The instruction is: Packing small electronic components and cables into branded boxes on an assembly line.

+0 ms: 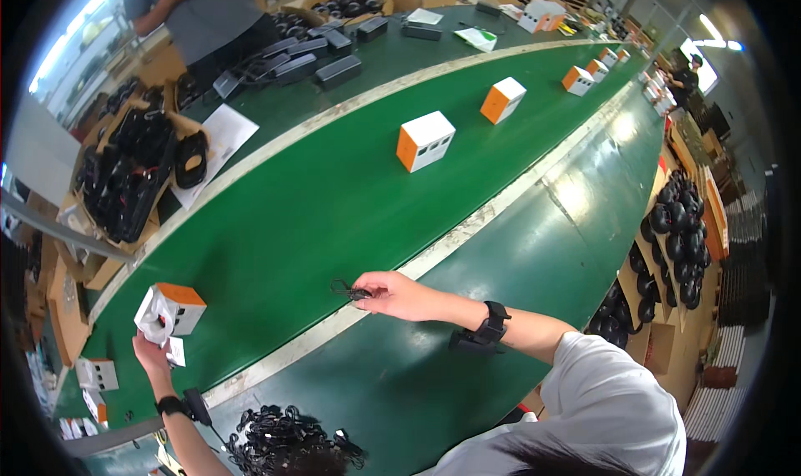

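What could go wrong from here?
1. The cable loops out past the right hand; it might snag or slip.
2. The left hand is at loose white material on the box, which could get in the way.
3. The tangled pile lies by the left forearm and might catch.

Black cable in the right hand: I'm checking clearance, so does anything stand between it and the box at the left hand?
Nothing visible does: only bare green belt shows between the black cable and the box. The left hand is at the box's near side.
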`<state>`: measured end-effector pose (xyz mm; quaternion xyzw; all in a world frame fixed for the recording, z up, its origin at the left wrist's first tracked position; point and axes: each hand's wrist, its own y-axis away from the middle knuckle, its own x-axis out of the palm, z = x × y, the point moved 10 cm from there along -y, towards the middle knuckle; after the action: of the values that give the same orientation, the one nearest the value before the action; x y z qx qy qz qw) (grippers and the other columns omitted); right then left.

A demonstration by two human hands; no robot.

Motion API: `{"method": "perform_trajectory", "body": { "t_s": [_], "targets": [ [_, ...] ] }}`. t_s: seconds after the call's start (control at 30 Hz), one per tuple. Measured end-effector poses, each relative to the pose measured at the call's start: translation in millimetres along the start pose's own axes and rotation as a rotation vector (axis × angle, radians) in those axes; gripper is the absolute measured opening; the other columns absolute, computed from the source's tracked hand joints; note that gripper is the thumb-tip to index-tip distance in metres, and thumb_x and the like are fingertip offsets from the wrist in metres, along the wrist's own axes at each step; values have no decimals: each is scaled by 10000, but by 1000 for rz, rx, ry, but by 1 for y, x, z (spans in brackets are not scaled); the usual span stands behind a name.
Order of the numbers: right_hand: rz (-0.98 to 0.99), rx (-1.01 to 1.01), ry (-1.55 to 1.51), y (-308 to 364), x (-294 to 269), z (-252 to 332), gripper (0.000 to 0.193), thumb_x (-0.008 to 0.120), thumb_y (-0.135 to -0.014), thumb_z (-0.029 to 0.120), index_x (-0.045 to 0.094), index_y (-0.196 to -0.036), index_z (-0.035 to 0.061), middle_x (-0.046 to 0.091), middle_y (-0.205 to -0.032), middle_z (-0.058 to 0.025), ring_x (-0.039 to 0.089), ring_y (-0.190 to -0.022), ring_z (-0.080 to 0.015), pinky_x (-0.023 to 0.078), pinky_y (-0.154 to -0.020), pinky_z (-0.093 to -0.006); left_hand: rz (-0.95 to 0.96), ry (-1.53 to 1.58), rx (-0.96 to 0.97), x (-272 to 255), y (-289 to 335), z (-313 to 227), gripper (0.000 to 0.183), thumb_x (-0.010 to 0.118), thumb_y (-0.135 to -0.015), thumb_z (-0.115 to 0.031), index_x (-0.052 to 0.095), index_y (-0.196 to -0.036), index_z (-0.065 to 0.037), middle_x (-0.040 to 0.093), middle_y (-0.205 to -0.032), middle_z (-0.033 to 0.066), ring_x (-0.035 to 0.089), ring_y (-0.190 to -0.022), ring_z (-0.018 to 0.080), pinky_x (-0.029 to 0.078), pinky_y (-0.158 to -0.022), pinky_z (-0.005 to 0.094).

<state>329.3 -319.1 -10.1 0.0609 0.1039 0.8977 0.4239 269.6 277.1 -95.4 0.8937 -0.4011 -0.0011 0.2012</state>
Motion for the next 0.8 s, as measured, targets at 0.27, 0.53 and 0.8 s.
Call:
{"method": "perform_trajectory", "body": {
  "t_s": [0.27,0.53,0.8],
  "targets": [
    [-12,-71,-65,31,19,17,173,592,-836,137,545,-952,17,526,-730,1,503,-643,-78,443,-596,-239,-298,-556,362,-36,3,-52,306,504,-887,-241,507,-801,52,564,-671,127,585,-535,218,489,-383,324],
    [86,71,-155,113,5,8,156,543,-874,126,527,-954,-7,587,-833,-57,584,-731,-127,497,-649,-258,-133,-1304,762,194,213,-56,196,508,-833,-135,525,-829,61,554,-643,265,555,-604,421,428,-529,464],
    [81,-96,-299,182,68,25,180,505,-898,134,501,-1018,0,531,-909,-56,519,-836,-101,450,-754,-247,163,-622,259,289,399,69,234,422,-904,-95,540,-1008,79,605,-673,78,590,-565,127,487,-450,287]
  ]
}}
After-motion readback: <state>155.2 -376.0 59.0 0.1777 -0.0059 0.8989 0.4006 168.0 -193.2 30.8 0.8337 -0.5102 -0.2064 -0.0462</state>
